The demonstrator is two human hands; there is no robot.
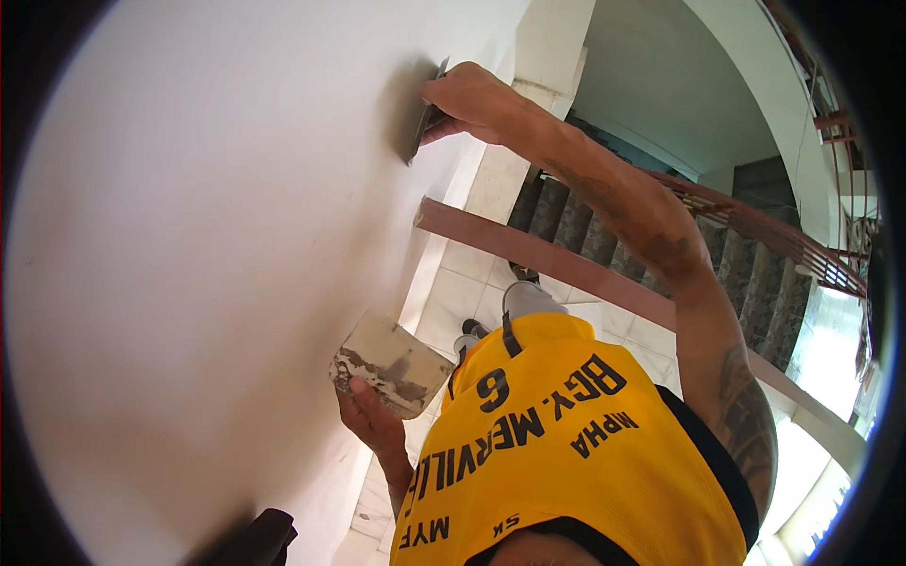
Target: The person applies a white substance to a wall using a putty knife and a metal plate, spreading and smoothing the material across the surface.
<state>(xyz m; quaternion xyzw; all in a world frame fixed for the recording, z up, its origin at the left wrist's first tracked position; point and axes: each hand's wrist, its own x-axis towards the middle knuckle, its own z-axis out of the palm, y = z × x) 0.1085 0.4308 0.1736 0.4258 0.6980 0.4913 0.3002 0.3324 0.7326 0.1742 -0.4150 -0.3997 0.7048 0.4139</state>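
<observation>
My right hand (472,99) is closed on a dark, thin-bladed putty knife (422,118), reached far forward with the arm stretched out. Its blade lies against or very close to the white wall (217,217). Lower down, my left hand (375,417) grips a flat, pale rectangular plate (389,354) from below, the thumb over its edge. Brown and whitish smears, like putty, mark its face. The plate is near the wall; whether they touch I cannot tell. The handle of the putty knife is hidden in my right hand.
A reddish-brown beam or rail (547,250) runs from the wall across below my right arm. Beyond it, dark patterned stairs (576,222) go with a brown railing (802,236). Pale tiles (453,297) cover the floor by my feet. A dark object (269,538) shows at the lower left.
</observation>
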